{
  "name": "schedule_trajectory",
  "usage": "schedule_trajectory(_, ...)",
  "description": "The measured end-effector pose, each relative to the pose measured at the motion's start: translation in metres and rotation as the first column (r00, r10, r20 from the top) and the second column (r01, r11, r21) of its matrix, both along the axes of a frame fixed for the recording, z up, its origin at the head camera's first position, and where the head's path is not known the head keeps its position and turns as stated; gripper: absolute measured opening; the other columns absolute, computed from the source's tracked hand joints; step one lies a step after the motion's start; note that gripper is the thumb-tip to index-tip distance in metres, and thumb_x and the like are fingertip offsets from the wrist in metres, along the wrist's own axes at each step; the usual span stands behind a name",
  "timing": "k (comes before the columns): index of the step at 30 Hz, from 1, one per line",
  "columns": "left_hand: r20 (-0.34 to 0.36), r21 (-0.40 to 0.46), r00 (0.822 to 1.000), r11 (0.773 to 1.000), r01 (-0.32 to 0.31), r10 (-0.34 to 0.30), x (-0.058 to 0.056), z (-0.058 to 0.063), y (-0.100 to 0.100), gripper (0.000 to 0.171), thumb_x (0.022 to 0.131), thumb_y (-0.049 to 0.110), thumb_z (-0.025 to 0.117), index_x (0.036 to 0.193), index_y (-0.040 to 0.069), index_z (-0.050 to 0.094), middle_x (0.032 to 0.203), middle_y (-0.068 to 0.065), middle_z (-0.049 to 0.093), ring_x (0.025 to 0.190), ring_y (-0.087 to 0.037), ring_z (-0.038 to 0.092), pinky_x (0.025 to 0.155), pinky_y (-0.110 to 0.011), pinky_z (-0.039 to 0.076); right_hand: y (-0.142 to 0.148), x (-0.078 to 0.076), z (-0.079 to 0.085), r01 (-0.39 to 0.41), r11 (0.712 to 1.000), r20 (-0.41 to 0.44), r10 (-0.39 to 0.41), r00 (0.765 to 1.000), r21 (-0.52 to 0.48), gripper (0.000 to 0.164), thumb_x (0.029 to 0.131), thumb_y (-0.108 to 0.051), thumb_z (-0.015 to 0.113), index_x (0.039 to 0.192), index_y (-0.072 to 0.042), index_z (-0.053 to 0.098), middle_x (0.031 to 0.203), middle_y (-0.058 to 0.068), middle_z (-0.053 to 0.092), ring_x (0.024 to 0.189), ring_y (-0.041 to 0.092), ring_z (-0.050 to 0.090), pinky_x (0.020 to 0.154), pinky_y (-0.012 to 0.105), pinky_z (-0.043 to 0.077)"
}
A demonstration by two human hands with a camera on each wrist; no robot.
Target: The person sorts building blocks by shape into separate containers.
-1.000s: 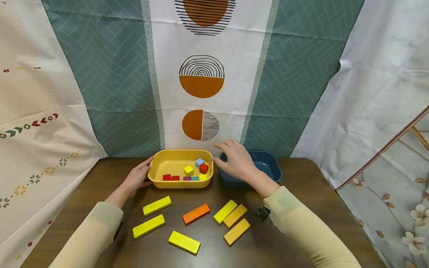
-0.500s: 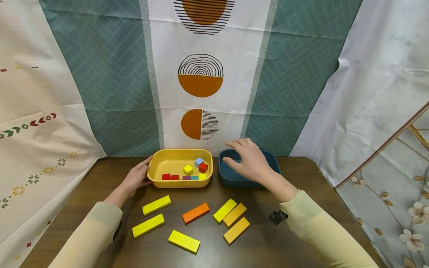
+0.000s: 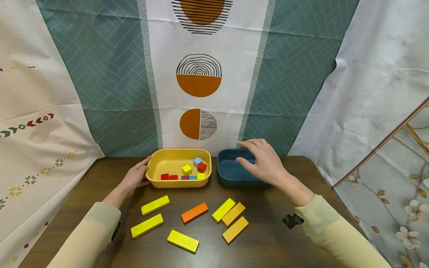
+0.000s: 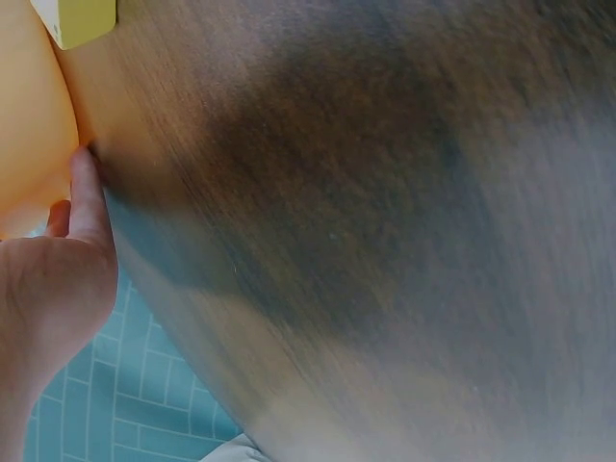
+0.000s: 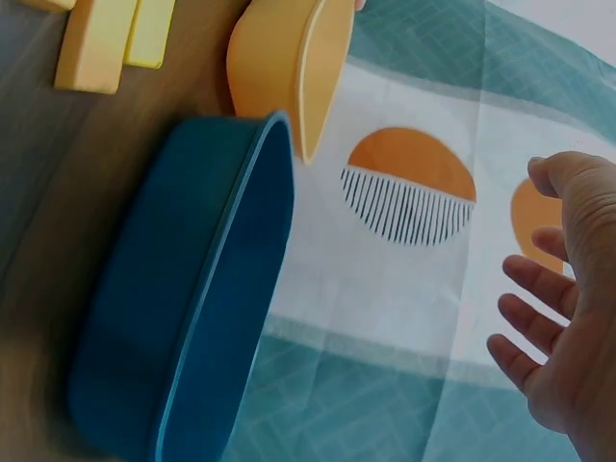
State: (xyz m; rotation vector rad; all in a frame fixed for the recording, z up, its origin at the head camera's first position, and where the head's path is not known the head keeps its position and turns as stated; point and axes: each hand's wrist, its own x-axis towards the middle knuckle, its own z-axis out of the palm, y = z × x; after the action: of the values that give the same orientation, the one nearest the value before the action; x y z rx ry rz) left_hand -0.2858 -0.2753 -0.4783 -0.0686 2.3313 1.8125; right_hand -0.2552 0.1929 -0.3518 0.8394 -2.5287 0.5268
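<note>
At the back of the table stands a yellow tub with several small cubes inside, among them a red cube and a light blue cube. My left hand rests its fingers against the tub's left end; in the left wrist view one straight finger touches the tub's wall. To the right stands a dark blue tub, partly hidden by my right hand. That hand hovers over the blue tub's right side, fingers spread and holding nothing, as the right wrist view also shows.
In front of the tubs lie several long yellow blocks, an orange block and two amber blocks on the dark wooden table. A patterned cloth hangs directly behind the tubs.
My right hand has moved to the right, from the gap between the tubs to the blue tub's right side. The left hand stays at the yellow tub, and the blocks have not moved.
</note>
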Motion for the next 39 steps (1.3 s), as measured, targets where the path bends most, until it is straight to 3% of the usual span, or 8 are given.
schedule_trajectory(11, -0.008, 0.007, 1.000, 1.000, 0.019, -0.019, 0.002, 0.000, 0.000, 0.058, 0.111, 0.025, 0.030, 0.166, 0.023, 0.013, 0.169, -0.017, 0.013, 0.140, -0.044, 0.040, 0.107, -0.056, 0.043, 0.047, -0.007, 0.000, 0.087, 0.991, 0.031, -0.085, 0.996, -0.099, 0.056, 0.099, -0.038, 0.068, 0.148, -0.014, 0.055, 0.140, 0.012, 0.058, 0.130, 0.036, 0.046, 0.101, 0.058, 0.043)
schedule_trajectory(18, -0.006, 0.002, 1.000, 1.000, 0.023, -0.023, 0.001, 0.001, 0.000, 0.057, 0.111, 0.026, 0.030, 0.166, 0.023, 0.013, 0.169, -0.017, 0.012, 0.141, -0.044, 0.039, 0.107, -0.056, 0.043, 0.073, -0.018, -0.013, 0.171, 0.968, 0.084, -0.158, 0.984, -0.184, 0.056, 0.101, -0.038, 0.065, 0.150, -0.013, 0.053, 0.137, 0.013, 0.059, 0.129, 0.036, 0.046, 0.100, 0.058, 0.042)
schedule_trajectory(24, -0.007, -0.005, 1.000, 1.000, 0.022, -0.022, 0.001, 0.000, 0.000, 0.058, 0.111, 0.026, 0.029, 0.166, 0.023, 0.013, 0.169, -0.018, 0.014, 0.139, -0.043, 0.041, 0.107, -0.055, 0.043, 0.092, -0.027, -0.028, 0.257, 0.926, 0.218, -0.200, 0.955, -0.276, 0.062, 0.103, -0.045, 0.059, 0.153, -0.012, 0.048, 0.141, 0.015, 0.056, 0.132, 0.035, 0.045, 0.104, 0.058, 0.039)
schedule_trajectory(34, -0.015, -0.008, 0.999, 1.000, 0.028, -0.028, 0.002, -0.001, 0.000, 0.058, 0.111, 0.026, 0.029, 0.166, 0.022, 0.012, 0.169, -0.018, 0.014, 0.140, -0.043, 0.040, 0.107, -0.055, 0.043, 0.112, -0.037, -0.053, 0.351, 0.815, 0.427, -0.142, 0.893, -0.461, 0.069, 0.105, -0.045, 0.053, 0.160, -0.007, 0.033, 0.148, 0.022, 0.046, 0.133, 0.040, 0.043, 0.108, 0.058, 0.038)
schedule_trajectory(39, -0.013, -0.004, 0.999, 1.000, 0.029, -0.029, 0.002, -0.001, 0.000, 0.058, 0.111, 0.026, 0.029, 0.166, 0.022, 0.012, 0.169, -0.018, 0.013, 0.141, -0.044, 0.039, 0.107, -0.055, 0.043, 0.120, -0.041, -0.067, 0.414, 0.775, 0.504, -0.144, 0.852, -0.478, 0.074, 0.105, -0.048, 0.052, 0.161, -0.006, 0.029, 0.151, 0.026, 0.043, 0.138, 0.043, 0.040, 0.110, 0.060, 0.037)
